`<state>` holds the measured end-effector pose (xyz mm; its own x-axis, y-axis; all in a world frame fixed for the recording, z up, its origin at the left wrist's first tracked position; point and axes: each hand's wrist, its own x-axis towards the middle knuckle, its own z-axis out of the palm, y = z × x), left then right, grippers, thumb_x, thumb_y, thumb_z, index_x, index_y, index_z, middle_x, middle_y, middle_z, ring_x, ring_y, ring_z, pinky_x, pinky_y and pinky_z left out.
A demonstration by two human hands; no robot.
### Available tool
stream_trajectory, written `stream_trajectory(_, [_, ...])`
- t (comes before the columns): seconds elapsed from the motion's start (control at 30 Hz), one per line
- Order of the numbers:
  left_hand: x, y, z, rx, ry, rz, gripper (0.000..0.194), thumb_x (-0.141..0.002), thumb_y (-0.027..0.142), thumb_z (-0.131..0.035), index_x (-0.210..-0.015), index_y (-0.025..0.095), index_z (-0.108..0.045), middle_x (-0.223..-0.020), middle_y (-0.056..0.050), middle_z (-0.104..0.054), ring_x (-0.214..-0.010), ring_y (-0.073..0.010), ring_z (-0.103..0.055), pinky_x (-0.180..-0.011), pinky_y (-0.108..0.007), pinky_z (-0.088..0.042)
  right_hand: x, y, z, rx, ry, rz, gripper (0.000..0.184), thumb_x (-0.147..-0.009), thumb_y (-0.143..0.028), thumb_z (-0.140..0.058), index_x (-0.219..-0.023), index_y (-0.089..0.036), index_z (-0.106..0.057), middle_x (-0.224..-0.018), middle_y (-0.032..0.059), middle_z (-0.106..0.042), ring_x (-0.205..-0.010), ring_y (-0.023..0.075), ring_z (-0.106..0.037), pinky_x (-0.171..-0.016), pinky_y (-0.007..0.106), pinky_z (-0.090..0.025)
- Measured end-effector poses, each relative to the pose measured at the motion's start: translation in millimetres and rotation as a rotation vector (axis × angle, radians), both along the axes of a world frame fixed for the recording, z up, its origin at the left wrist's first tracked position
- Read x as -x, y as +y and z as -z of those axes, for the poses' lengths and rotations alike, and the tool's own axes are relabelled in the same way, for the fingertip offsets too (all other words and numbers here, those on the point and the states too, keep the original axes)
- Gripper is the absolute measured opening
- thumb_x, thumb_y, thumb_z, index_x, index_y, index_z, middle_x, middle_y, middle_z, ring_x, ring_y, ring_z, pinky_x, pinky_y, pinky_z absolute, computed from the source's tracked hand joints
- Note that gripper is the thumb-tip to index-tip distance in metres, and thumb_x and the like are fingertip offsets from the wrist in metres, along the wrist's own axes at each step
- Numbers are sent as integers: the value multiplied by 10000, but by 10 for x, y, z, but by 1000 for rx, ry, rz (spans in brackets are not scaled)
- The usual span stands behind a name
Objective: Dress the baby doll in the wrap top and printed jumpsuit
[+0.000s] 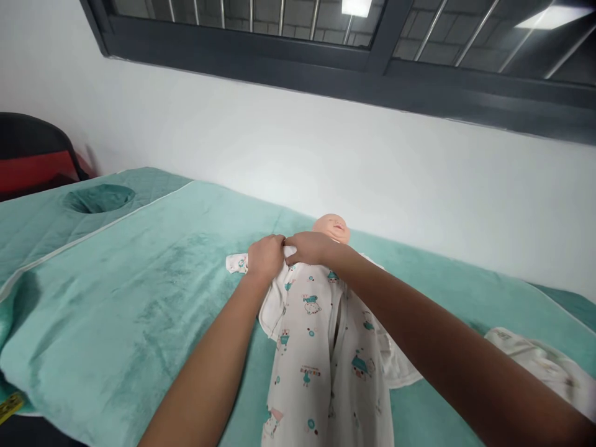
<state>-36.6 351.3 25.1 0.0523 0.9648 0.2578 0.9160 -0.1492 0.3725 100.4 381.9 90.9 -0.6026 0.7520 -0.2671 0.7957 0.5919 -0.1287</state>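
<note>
A baby doll (331,227) lies on its back on the green bed cover, its head toward the wall. White printed baby clothes (311,347) are spread over its body and reach down to the bottom of the view. My left hand (266,256) is closed on the cloth at the doll's shoulder, beside a short sleeve end (236,263) that sticks out to the left. Just below the doll's chin, my right hand (311,248) pinches the same cloth, its fingertips meeting those of my left hand. The doll's arms and most of its body are hidden.
The green cover (139,298) is rumpled at left, where the bed has a round face hole (100,197). Another piece of white cloth (535,360) lies at right. A white wall (298,149) with a dark-framed window rises behind. A black and red chair (37,155) stands far left.
</note>
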Motion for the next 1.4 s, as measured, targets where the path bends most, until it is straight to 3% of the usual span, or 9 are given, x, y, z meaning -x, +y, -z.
stream_trajectory(0.13, [23,-79,-38,-46,-35,15,334,-940,225,-332,-1055,255,-644,-1036,-61,-698,-955,-226,-633,-737,-310,-430,-130,-62,-86,-58,-23,-43,375,-834,-478,-538,-1170,-331,-618,-979,54,-679,-803,243,-629,-598,307,-382])
stream_trajectory(0.27, [81,-188,-40,-124,-81,12,358,-969,259,-313,-1202,259,-584,-1131,-67,-672,-1019,-227,-616,-784,-317,-425,-359,-152,-279,-187,-53,-40,399,-879,-497,-477,-1238,-362,-587,-1037,73,-638,-885,268,-605,-660,330,-382])
stream_trajectory(0.47, [170,-312,25,-32,-27,-17,259,-929,268,-419,-1109,265,-606,-1027,-58,-678,-911,-221,-628,-727,-301,-414,-651,-267,-568,-222,-10,46,340,-878,-471,-500,-1151,-325,-639,-990,68,-629,-869,259,-601,-666,328,-383])
stream_trajectory(0.6, [195,-364,58,-5,5,-7,222,-919,238,-428,-1016,248,-628,-945,-64,-678,-891,-223,-619,-738,-308,-411,-709,-314,-620,-220,56,54,334,-866,-473,-528,-1135,-322,-655,-966,65,-627,-859,256,-601,-681,333,-385])
stream_trajectory(0.67, [193,-370,63,-11,4,-1,262,-922,214,-415,-1097,253,-606,-1003,-66,-675,-938,-227,-611,-773,-320,-413,-710,-326,-612,-213,92,76,346,-865,-488,-529,-1138,-318,-658,-971,64,-627,-819,243,-603,-695,337,-393])
stream_trajectory(0.83, [195,-374,32,-110,20,43,455,-912,259,-482,-1362,223,-425,-1224,-96,-596,-1115,-250,-535,-879,-356,-407,-621,-327,-455,-202,131,63,349,-873,-463,-526,-1169,-317,-641,-1007,69,-639,-881,256,-610,-783,373,-422])
stream_trajectory(1.07, [375,-441,92,-78,99,-46,237,-904,371,-513,-1080,219,-561,-1101,-91,-622,-1058,-264,-532,-846,-366,-400,-592,-340,-128,-108,350,132,420,-911,-375,-469,-1317,-305,-549,-1342,30,-575,-1220,274,-519,-1023,444,-390])
stream_trajectory(1.23, [430,-424,186,-16,100,-21,297,-909,404,-495,-1138,224,-548,-1140,-81,-623,-1066,-267,-530,-860,-383,-387,-950,-566,42,-180,647,308,398,-955,-339,-351,-1272,-304,-590,-1370,-16,-563,-1294,222,-473,-1110,417,-333])
stream_trajectory(1.4, [442,-466,257,-37,83,6,393,-927,413,-449,-1277,240,-489,-1211,-76,-611,-1107,-269,-523,-891,-382,-379,-1550,-907,516,-317,866,471,409,-915,-355,-410,-1276,-255,-574,-1355,42,-570,-1264,232,-497,-1099,425,-348])
